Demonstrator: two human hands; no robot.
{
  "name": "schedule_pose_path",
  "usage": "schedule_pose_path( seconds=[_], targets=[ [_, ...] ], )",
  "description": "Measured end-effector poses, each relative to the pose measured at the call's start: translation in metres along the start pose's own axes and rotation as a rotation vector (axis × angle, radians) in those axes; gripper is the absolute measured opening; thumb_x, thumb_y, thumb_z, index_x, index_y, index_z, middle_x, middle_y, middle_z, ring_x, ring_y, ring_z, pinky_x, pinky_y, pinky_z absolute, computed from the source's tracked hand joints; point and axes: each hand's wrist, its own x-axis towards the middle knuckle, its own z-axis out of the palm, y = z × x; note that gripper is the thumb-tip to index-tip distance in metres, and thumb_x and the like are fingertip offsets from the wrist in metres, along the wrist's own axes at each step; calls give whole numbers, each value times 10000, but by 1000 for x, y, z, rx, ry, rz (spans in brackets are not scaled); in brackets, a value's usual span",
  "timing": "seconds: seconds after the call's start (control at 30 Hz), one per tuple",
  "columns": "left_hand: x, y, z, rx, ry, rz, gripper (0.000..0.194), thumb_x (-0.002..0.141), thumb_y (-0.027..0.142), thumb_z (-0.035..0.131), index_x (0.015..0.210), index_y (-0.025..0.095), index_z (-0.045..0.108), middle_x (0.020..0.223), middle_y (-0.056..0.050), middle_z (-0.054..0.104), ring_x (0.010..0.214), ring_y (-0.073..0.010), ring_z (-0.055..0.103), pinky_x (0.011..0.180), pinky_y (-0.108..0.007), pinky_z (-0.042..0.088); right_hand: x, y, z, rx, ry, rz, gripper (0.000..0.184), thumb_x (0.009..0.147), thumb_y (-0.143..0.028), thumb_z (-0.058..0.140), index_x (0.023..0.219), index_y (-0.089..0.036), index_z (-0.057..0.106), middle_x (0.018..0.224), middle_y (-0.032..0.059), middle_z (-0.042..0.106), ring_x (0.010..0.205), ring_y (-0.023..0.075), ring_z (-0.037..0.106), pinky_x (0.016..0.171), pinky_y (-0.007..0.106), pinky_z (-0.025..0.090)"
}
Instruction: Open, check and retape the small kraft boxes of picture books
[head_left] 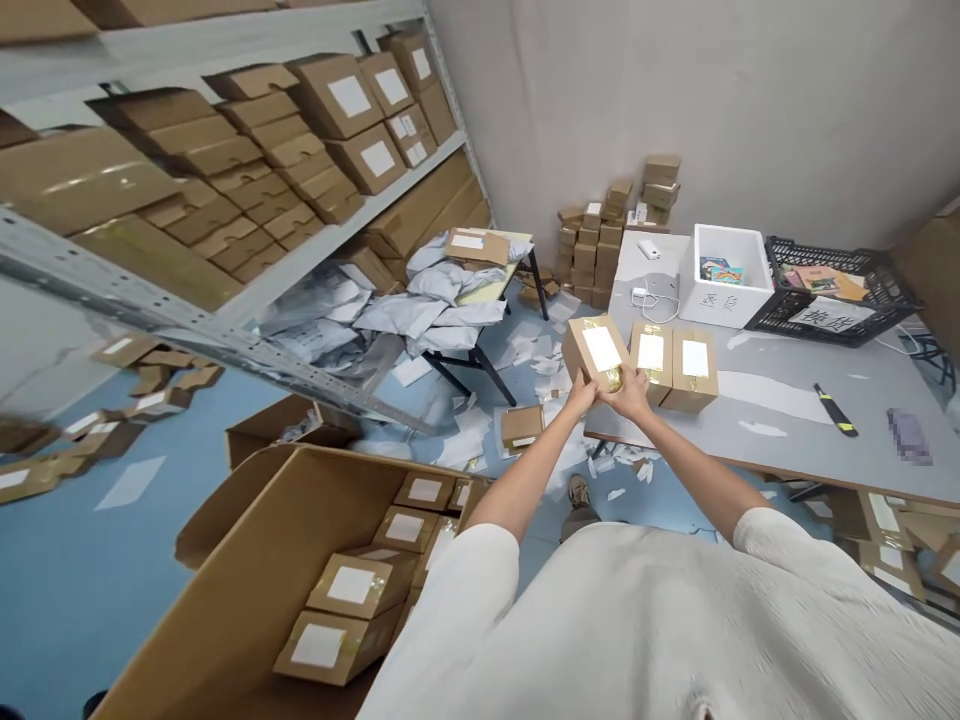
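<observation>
Centre of the frame: both hands clamp one small brown cardboard box with a white label (596, 352), tilted at the grey table's (787, 400) near-left edge. The left hand (581, 392) grips its lower corner, the right hand (630, 392) pinches the taped end. Two matching labelled boxes (675, 367) sit just beside it, right.

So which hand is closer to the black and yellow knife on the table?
Right. The right hand grips the small box, on the side nearer the knife; the left hand holds the box's far side.
</observation>
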Motion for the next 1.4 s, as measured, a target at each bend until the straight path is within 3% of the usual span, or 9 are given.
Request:
schedule_pose_path(
  seconds=[0.17,0.3,0.57,0.73,0.93,1.17,1.4],
  targets=[
    [49,-3,-12,-184,-100,-61,600,801,211,626,1400,218,668,1451,-117,739,1332,-316,676,1210,-510,503,30,3,6,-12,-36,15,812,901,-733,725,1511,-218,574,1488,202,533,1466,411,417,1183,485,406],
    [84,-10,-14,-304,-218,-91,536,735,187,680,1270,200,721,1359,-115,775,1298,-323,690,1190,-495,510,48,9,10,-32,-37,68,630,992,-658,641,1431,-206,653,1408,191,599,1384,379,503,1145,451,441],
    [124,-16,23,-384,-306,-80,728,678,26,701,1381,212,672,1416,-101,752,1429,-281,628,1275,-452,434,60,39,3,-39,3,183,563,1040,-482,610,1520,-188,624,1487,201,574,1415,337,530,1196,433,427],
    [131,-10,54,-370,-394,-98,809,655,-18,737,1428,198,642,1476,-126,720,1436,-295,641,1269,-457,462,61,65,-12,-32,53,253,540,1030,-453,609,1500,-189,629,1467,199,592,1402,350,537,1181,450,440],
    [130,1,88,-343,-399,-165,914,602,-57,791,1470,164,610,1523,-187,678,1353,-330,697,1198,-481,533,61,101,-33,-24,89,259,498,1019,-402,605,1465,-181,633,1426,195,620,1360,348,555,1155,445,449],
    [124,15,130,-311,-360,-181,986,585,-50,848,1510,195,611,1527,-187,667,1328,-332,705,1161,-480,560,70,145,-66,-53,47,243,482,1015,-367,592,1452,-163,603,1330,186,634,1258,337,596,1088,404,467],
    [107,28,185,-283,-354,-198,1081,562,-30,910,1557,214,566,1528,-195,641,1267,-314,725,1103,-464,596,76,198,-106,-84,-14,258,384,1019,-353,574,1343,-151,611,1304,185,606,1140,314,624,999,372,487]
  ],
)
